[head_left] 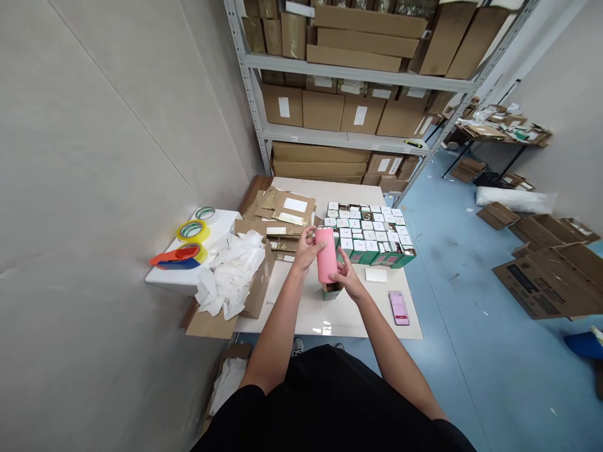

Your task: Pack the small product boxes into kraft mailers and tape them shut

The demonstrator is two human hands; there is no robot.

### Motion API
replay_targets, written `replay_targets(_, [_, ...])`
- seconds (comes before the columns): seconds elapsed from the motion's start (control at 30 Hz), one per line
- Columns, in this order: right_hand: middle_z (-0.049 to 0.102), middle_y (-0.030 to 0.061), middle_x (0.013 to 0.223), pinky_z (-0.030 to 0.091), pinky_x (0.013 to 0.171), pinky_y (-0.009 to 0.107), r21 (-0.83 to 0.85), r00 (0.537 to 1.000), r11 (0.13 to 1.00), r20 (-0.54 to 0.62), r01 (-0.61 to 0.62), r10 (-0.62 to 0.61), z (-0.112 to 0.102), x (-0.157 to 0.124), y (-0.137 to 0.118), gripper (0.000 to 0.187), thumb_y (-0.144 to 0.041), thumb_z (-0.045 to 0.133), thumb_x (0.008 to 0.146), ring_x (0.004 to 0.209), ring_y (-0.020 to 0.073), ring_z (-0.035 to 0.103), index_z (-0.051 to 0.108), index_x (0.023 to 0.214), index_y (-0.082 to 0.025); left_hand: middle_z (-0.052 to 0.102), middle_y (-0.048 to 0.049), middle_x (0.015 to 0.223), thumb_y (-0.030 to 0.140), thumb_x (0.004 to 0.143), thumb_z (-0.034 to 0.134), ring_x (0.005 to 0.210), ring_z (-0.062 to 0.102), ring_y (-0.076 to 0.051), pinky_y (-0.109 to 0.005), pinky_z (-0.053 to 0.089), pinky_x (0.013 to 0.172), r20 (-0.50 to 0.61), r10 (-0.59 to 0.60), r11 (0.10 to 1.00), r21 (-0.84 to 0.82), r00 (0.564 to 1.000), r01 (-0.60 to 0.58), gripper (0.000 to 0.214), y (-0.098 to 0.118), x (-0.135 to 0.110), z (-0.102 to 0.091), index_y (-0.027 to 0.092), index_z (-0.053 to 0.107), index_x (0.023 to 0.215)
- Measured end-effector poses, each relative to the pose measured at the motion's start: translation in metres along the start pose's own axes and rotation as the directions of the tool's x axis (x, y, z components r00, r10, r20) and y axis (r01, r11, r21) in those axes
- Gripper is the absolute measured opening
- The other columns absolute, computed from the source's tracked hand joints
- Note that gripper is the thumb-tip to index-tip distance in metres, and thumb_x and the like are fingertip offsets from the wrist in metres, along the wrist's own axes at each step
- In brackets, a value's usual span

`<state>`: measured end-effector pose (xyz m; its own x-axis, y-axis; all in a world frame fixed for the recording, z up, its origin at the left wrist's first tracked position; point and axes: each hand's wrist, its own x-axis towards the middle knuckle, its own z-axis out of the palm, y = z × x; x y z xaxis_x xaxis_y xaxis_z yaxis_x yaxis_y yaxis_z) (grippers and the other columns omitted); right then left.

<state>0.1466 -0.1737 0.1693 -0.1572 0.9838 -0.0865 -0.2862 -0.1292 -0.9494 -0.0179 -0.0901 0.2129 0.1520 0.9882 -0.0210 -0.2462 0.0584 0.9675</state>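
Observation:
I hold a pink cylindrical bottle [325,254] upright over the white table [348,314]. My left hand [306,248] grips its upper part, fingers curled round the top. My right hand [346,273] is wrapped round its lower right side. Directly under the bottle stands a small open green box [332,290], and the bottle's bottom end sits at its opening. Behind it lie rows of several small green boxes with white tops [370,229].
A phone [399,307] lies at the table's right front. A white card [375,274] lies near the boxes. A carton of white paper [233,273], tape rolls [193,231], flat cardboard [282,210]. Shelving with cartons [348,107] behind; cartons on blue floor [546,276].

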Motion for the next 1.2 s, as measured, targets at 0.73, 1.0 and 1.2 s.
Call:
replay_targets(0.73, [0.065,0.0037,0.119,0.056,0.095,0.044,-0.066,0.996,0.996,-0.057,0.065,-0.069,0.0,0.0,0.001,0.133,-0.033,0.092,0.065,0.108,0.0236,0.066,0.006,0.165,-0.04,0.073,-0.0085,0.104,0.038,0.063,0.096,0.1,0.07,-0.025,-0.041,0.056,0.093,0.103,-0.078,0.997,-0.02,0.992,0.08,0.104,-0.001,0.011,-0.006,0.021,0.043,0.151])
replay_targets(1.0, [0.067,-0.0001,0.106,0.056,0.09,0.041,-0.065,0.994,0.997,-0.093,0.052,-0.058,0.006,-0.002,-0.012,0.133,-0.033,0.093,0.064,0.094,0.0208,0.067,0.008,0.166,-0.039,0.072,-0.0102,0.116,0.039,0.067,0.093,0.106,0.069,-0.025,-0.039,0.055,0.095,0.1,-0.069,0.996,-0.052,0.993,0.074,0.1,0.0,0.01,-0.003,0.023,0.042,0.152])
replay_targets(1.2, [0.066,0.0012,0.111,0.055,0.093,0.041,-0.022,0.999,0.999,-0.027,0.036,-0.036,0.011,-0.006,-0.015,0.13,-0.034,0.09,0.068,0.099,0.0207,0.066,0.004,0.166,-0.039,0.073,-0.0078,0.104,0.036,0.065,0.094,0.099,0.069,-0.024,-0.041,0.056,0.093,0.105,-0.065,0.995,-0.07,0.992,0.073,0.106,0.006,0.008,-0.004,0.02,0.039,0.154])
